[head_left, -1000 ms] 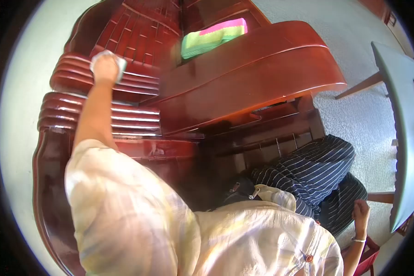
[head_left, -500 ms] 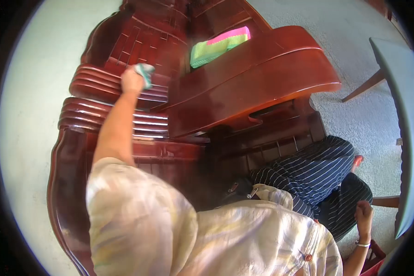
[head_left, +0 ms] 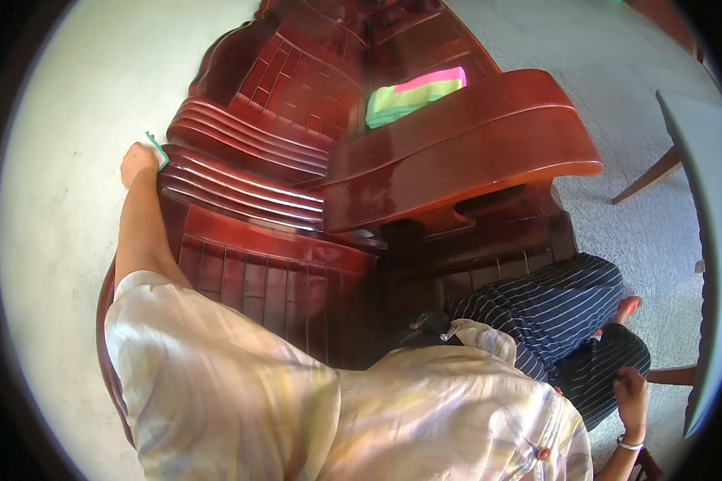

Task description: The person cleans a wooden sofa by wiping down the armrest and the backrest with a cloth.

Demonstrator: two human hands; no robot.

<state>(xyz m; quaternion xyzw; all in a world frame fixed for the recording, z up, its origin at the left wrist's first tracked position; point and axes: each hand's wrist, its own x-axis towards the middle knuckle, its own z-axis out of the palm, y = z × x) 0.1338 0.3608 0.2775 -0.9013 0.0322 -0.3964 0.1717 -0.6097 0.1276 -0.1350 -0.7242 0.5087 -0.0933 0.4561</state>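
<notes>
My left hand [head_left: 139, 166] is closed around a white cloth with a green edge [head_left: 160, 152], at the left end of the dark red wooden bench's ribbed top rail [head_left: 233, 191]. Part of the cloth sticks out past my fingers and touches the rail's end. At the lower right, my right hand [head_left: 630, 393] rests near my knee in dark striped trousers [head_left: 553, 305]. Its fingers are curled in, and nothing shows in them. A bracelet [head_left: 630, 443] circles that wrist.
A folded green, yellow and pink cloth [head_left: 415, 94] lies on the neighbouring wooden seat, behind the broad armrest [head_left: 465, 152]. A pale wall [head_left: 64, 208] runs along the left. To the right stands a table with a light cover [head_left: 698, 200] and wooden legs.
My left hand has moved left with the cloth, from the middle of the ribbed rails to their outer end. The view has shifted slightly. My right hand stays near the knee.
</notes>
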